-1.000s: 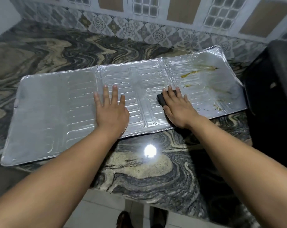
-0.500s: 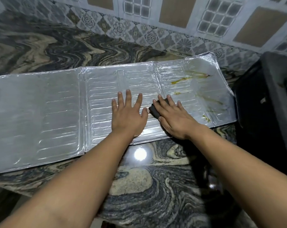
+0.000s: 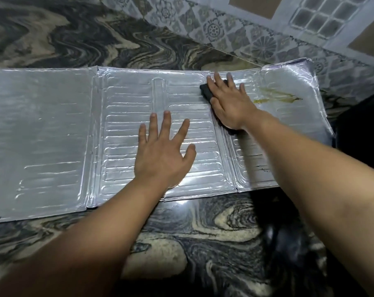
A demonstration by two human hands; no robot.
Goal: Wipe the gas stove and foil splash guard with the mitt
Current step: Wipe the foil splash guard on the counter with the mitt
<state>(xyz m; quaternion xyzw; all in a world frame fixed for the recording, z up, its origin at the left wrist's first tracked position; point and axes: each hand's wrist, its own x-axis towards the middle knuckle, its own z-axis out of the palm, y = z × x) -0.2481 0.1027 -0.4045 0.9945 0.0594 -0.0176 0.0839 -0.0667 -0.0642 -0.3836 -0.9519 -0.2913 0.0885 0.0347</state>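
1. The foil splash guard [image 3: 126,133] lies flat on the counter [image 3: 203,232]; the left hand [image 3: 162,155] pins its middle panel, fingers spread.
2. The right hand [image 3: 229,103] presses the dark mitt [image 3: 205,91] near the far edge, fingers flat on it.
3. Risk: hard strokes could crease or tear the thin foil at a fold.
4. Risk: the yellow stain [image 3: 276,97] may smear rather than lift.

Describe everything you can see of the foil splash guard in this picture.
The foil splash guard is a silvery, embossed sheet of three hinged panels, lying flat and unfolded on the marbled countertop. Yellow-brown streaks mark its right panel; its far right corner curls up. The left hand presses flat on the middle panel, and the right hand presses a dark mitt near the middle-right fold.
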